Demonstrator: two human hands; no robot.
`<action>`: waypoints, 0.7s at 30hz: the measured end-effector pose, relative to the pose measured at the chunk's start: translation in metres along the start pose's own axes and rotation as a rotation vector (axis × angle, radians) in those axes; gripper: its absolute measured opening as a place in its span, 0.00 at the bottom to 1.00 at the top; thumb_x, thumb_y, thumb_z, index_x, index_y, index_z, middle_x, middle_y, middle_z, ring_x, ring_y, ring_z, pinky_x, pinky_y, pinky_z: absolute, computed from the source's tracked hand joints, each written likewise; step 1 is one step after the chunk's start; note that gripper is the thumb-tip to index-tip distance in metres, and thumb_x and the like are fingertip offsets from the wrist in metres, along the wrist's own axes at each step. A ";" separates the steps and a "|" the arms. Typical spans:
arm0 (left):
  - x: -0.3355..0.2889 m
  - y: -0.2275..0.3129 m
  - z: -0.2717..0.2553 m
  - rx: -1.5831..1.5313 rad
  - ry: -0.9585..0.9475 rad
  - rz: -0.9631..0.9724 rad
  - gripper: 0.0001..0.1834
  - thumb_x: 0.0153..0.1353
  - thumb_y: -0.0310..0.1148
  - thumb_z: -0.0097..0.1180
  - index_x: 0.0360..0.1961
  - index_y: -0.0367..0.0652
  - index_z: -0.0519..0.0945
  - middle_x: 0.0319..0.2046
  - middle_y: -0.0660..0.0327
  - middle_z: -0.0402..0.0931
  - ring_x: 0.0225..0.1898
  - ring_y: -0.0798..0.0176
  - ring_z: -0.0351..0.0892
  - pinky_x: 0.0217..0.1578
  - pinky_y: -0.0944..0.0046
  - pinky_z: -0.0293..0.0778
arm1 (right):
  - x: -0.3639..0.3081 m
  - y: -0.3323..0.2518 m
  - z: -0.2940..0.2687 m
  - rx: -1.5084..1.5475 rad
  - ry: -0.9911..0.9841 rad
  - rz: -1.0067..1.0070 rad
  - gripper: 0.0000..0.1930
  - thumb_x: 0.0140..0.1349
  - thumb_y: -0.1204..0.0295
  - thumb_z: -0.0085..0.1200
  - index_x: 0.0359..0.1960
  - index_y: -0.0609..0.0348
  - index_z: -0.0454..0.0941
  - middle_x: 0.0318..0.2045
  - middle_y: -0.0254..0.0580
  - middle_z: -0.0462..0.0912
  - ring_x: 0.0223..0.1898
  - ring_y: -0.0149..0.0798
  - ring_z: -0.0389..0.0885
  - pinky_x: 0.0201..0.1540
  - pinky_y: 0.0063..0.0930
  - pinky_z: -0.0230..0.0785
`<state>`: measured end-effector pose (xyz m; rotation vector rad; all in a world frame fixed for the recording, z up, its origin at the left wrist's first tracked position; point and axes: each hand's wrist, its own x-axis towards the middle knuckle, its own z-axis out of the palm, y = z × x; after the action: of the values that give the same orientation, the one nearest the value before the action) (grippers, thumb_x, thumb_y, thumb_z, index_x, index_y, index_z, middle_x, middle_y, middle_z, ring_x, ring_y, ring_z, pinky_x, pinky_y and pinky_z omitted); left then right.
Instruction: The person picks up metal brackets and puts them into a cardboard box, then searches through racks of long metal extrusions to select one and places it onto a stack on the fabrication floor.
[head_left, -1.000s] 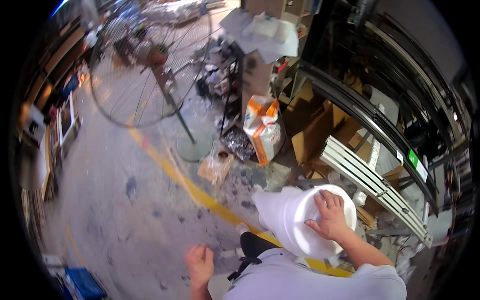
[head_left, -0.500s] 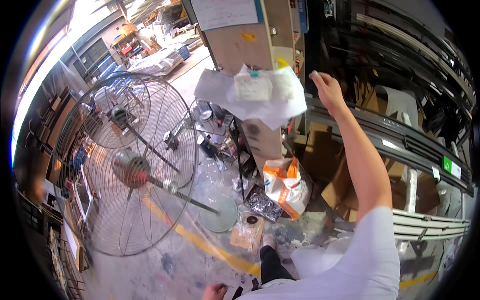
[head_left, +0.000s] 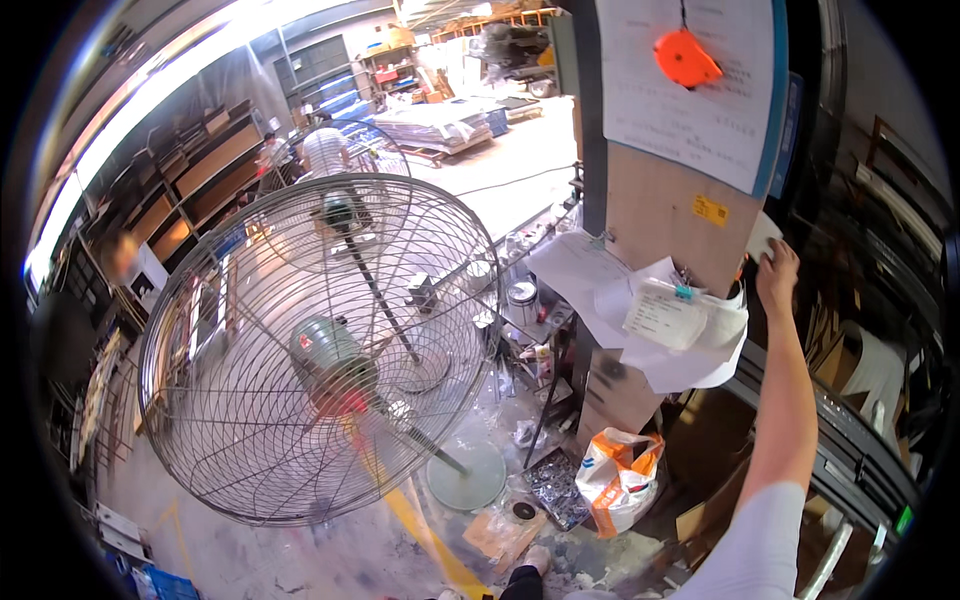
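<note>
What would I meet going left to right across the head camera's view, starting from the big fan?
Large wire-caged fan, the person's foot, orange-and-white bag, hanging orange object, right hand.

From the wearer's head, my left fisheye looks forward and down, with the fan (head_left: 332, 352) near left, the wooden panel (head_left: 650, 205) near right.

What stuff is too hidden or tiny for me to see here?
All in the head view:
White thing at the right hand: partly covered by that hand, so unclear.
Left hand: cut off by the lower edge.
Inside of the bag: hidden by its sides.
Far person: small, behind the rear fan.
</note>
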<state>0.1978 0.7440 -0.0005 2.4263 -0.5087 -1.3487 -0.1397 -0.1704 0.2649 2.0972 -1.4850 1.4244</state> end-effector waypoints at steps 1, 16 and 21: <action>-0.001 0.011 0.002 0.005 0.007 0.073 0.16 0.59 0.37 0.57 0.39 0.33 0.85 0.36 0.45 0.84 0.40 0.47 0.83 0.44 0.50 0.76 | -0.006 -0.016 -0.024 0.005 0.123 -0.075 0.21 0.59 0.77 0.55 0.56 0.57 0.75 0.56 0.50 0.76 0.60 0.53 0.71 0.60 0.41 0.67; -0.128 0.299 0.086 0.158 -0.987 1.444 0.15 0.65 0.37 0.53 0.43 0.35 0.79 0.33 0.50 0.80 0.37 0.53 0.80 0.39 0.55 0.74 | -0.424 -0.214 -0.538 0.089 -0.089 0.219 0.23 0.53 0.89 0.47 0.54 0.64 0.71 0.40 0.46 0.79 0.43 0.38 0.76 0.50 0.28 0.68; -0.253 0.207 0.164 -0.384 -1.869 0.437 0.13 0.64 0.29 0.47 0.46 0.38 0.79 0.43 0.61 0.80 0.46 0.64 0.78 0.53 0.60 0.72 | -0.547 -0.389 -0.645 -0.453 -0.145 0.036 0.10 0.38 0.73 0.61 0.27 0.59 0.81 0.32 0.41 0.81 0.39 0.48 0.79 0.47 0.46 0.68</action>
<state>-0.0983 0.6579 0.1960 0.1165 -0.8677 -2.6524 -0.2162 0.7572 0.2983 1.9225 -1.7118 0.8512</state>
